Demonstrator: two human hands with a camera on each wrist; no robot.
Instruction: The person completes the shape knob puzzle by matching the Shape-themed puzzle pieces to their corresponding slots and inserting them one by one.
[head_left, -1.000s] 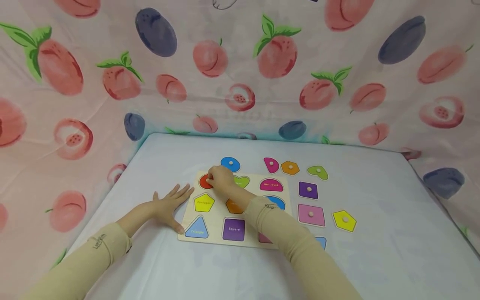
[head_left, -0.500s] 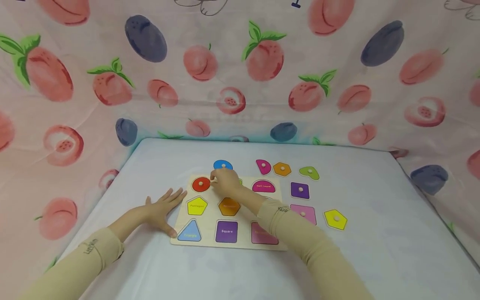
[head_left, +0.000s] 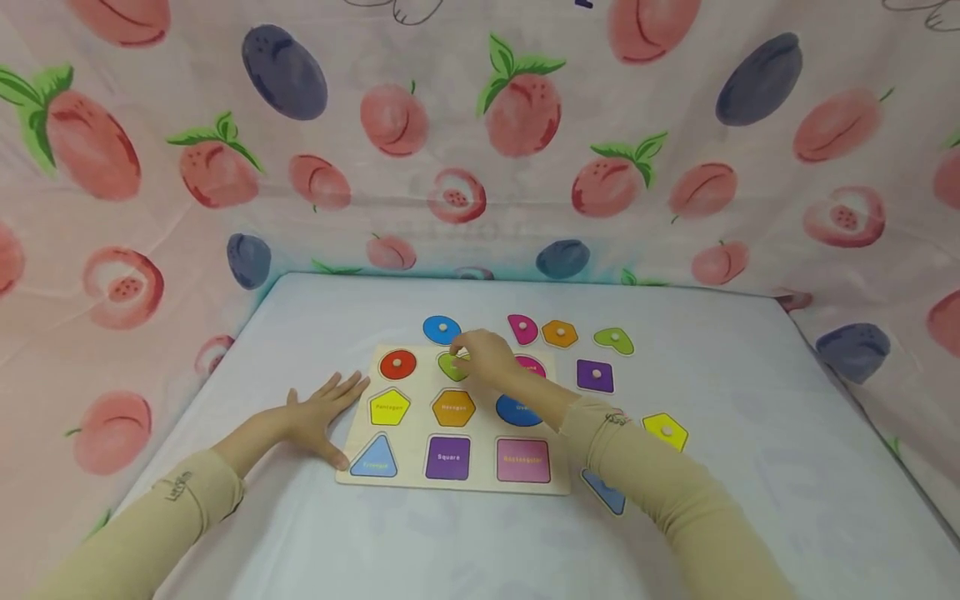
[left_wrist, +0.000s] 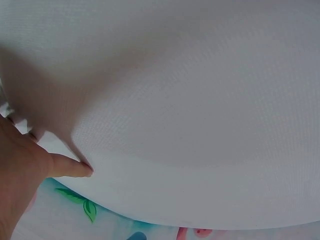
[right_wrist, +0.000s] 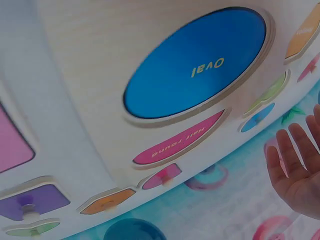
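Note:
A wooden shape puzzle board [head_left: 480, 475] with labelled coloured recesses lies on the white table. Its red circle piece [head_left: 397, 364], with a knob, sits in the top left recess. My right hand [head_left: 486, 358] hovers over the top row by the green heart recess [head_left: 452, 367], its fingers loosely bent with no piece seen between them. In the right wrist view the right hand [right_wrist: 300, 170] shows relaxed fingers beside the oval recess [right_wrist: 195, 65]. My left hand [head_left: 315, 421] lies spread at the board's left edge, thumb at the lower left corner.
Knobbed pieces lie around the board: a blue oval [head_left: 442, 330], magenta half round [head_left: 522, 329], orange hexagon [head_left: 559, 334], green heart [head_left: 614, 340], purple square [head_left: 595, 376], yellow pentagon [head_left: 665, 432] and blue triangle [head_left: 603, 492]. A fruit-print cloth [head_left: 465, 125] hangs behind.
My right hand has let go of the red circle's knob and moved right, away from it. My left hand stays at the board's edge. The head view has shifted slightly.

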